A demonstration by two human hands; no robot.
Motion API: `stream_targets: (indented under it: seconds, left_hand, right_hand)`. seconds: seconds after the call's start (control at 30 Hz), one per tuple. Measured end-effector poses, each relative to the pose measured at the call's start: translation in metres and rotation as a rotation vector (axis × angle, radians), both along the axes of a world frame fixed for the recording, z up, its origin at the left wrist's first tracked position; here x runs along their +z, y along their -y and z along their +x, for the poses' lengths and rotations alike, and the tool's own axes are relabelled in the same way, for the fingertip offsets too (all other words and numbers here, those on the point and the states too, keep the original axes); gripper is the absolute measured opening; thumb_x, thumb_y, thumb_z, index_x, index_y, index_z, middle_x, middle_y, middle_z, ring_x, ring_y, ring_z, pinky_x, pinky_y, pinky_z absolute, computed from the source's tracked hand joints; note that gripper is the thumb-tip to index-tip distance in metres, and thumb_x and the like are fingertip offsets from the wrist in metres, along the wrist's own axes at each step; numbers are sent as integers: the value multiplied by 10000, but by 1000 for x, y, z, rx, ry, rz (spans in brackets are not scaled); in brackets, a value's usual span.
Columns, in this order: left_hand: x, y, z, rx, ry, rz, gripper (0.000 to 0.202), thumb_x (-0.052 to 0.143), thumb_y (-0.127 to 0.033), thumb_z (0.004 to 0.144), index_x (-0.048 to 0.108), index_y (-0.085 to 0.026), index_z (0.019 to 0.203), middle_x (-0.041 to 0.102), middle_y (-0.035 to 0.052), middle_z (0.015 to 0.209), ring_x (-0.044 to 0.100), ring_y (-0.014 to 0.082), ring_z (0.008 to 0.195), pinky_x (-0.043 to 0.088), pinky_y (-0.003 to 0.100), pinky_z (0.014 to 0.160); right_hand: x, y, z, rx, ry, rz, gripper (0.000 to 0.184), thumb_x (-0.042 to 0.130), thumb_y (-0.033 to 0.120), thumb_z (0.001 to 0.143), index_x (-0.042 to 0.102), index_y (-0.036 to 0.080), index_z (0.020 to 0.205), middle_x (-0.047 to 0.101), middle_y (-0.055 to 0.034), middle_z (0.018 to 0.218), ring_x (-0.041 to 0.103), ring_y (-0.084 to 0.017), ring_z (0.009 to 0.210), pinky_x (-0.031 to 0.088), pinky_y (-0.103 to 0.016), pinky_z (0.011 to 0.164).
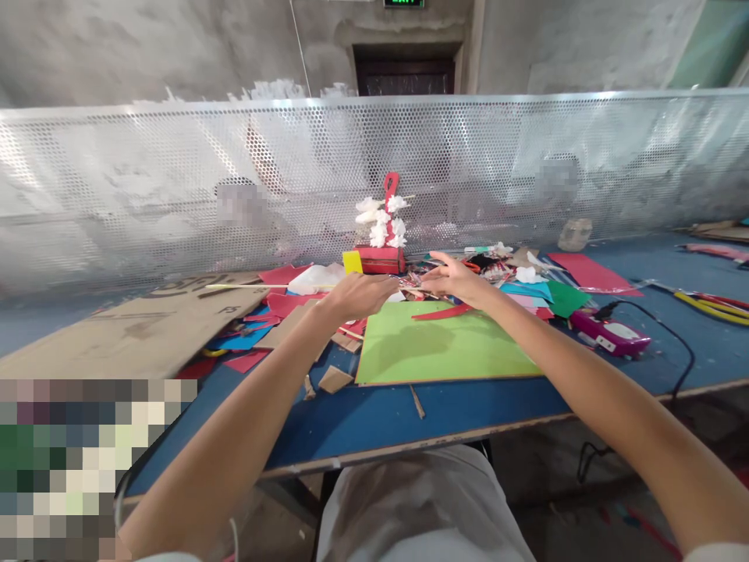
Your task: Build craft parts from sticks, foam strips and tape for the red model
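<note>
A long, thin pale stick lies level above the cluttered middle of the table, its far end reaching out to the left. My left hand is closed round it, palm down. The fingers of my right hand meet its right end, one finger raised; their grip is partly hidden. Below both hands is a lime-green sheet with a curved red strip across its upper part. Just beyond my hands stands a red craft piece with a looped red upright and white crumpled tufts.
Flat cardboard covers the table's left side. Coloured paper scraps are strewn about the middle. A purple device with a black cord, yellow-handled pliers and a red sheet lie right. A perforated metal screen stands behind.
</note>
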State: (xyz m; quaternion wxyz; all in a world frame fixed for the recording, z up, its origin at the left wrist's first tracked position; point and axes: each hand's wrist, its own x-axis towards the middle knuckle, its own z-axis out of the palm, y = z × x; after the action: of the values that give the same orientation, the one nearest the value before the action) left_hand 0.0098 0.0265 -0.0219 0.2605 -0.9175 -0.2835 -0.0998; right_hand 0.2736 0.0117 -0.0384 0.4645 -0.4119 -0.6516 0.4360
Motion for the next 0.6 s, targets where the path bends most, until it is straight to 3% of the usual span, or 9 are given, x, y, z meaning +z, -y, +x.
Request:
stream_targets:
  seconds: [0.23, 0.33, 0.5, 0.6]
  left_hand:
    - [3, 5, 1, -4, -15, -9, 367, 293, -297, 1055, 625, -224, 1193, 714, 68, 1009, 648, 168, 803, 373, 277, 591]
    - [5, 7, 1, -10, -23, 10, 372, 280, -295, 1056, 632, -220, 1152, 710, 63, 984, 644, 168, 797, 364, 280, 578]
    - [3, 4, -1, -20, -21, 20, 366, 292, -286, 1054, 627, -228, 1190, 713, 59, 1038, 654, 167, 828, 372, 276, 583]
    - [4, 5, -1, -9, -30, 20, 357, 314, -271, 1044, 628, -228, 1208, 717, 60, 1069, 659, 165, 823, 380, 271, 581]
  right_hand:
    - [1, 0, 1, 9, 49, 28, 453, 808, 402, 780, 618, 225, 1150, 679, -64, 931, 608, -130, 612, 481, -261, 513]
    - [3, 2, 1, 45, 55, 9, 387, 817, 415, 769, 653, 222, 1062, 691, -59, 893, 614, -133, 626, 483, -257, 525]
    - [8, 6, 6, 174, -29, -110, 356, 812, 456, 778, 705, 208, 1010, 719, -96, 1060, 672, -171, 837, 552, -266, 673]
    - [8, 4, 11, 239, -45, -133, 367, 769, 503, 817, 720, 192, 1007, 721, -97, 1058, 665, -157, 827, 546, -236, 655]
